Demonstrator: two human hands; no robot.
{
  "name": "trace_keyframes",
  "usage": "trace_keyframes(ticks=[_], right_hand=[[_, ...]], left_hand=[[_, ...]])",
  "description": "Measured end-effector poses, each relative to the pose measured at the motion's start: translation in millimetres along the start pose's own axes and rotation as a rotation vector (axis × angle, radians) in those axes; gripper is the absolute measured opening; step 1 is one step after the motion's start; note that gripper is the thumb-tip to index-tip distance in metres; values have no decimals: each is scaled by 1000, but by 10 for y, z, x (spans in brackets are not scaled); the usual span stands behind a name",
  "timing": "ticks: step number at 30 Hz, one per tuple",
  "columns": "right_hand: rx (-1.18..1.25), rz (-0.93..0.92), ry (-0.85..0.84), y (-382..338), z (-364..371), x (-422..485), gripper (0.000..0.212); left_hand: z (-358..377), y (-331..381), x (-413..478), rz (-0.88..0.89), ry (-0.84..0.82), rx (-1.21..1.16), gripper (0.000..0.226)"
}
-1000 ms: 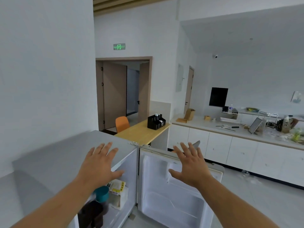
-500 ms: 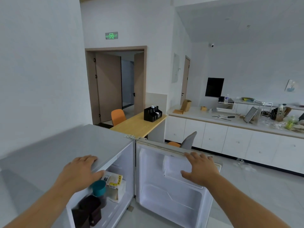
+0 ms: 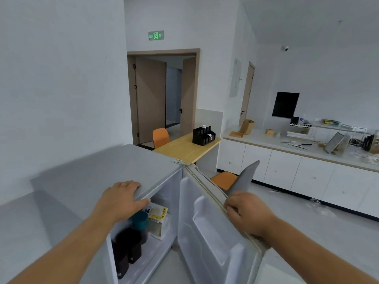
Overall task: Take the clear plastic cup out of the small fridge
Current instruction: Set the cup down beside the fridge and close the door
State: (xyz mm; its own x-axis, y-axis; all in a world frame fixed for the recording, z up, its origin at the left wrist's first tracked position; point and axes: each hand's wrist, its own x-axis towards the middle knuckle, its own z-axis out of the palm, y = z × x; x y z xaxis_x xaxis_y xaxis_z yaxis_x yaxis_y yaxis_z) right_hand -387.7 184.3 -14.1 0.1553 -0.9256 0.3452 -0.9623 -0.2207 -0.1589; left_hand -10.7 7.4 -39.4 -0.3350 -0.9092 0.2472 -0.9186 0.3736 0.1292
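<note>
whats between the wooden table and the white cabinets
In the head view, an orange chair with a grey back stands on the floor between the wooden table and the white cabinets.

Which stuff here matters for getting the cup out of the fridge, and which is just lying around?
For the job:
small fridge
fridge door, open
left hand on the fridge top
right hand on the door's top edge
No clear cup shows yet.

Lying about:
teal-lidded container
milk carton
black organizer on the wooden table
</note>
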Motion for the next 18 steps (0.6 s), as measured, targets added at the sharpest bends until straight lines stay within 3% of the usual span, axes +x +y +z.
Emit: trace_keyframes(ticks=[8, 13, 18], right_hand=[[267, -70, -2, -1029, 592, 256, 28], [273, -87, -75, -1554, 947, 657, 56], [228, -113, -110, -1718, 1019, 893, 66]], left_hand=[[-45, -7, -30, -21, -2, -124, 78], [-103, -36, -69, -75, 26, -330, 61], [-109, -76, -85, -41, 36, -348, 52]])
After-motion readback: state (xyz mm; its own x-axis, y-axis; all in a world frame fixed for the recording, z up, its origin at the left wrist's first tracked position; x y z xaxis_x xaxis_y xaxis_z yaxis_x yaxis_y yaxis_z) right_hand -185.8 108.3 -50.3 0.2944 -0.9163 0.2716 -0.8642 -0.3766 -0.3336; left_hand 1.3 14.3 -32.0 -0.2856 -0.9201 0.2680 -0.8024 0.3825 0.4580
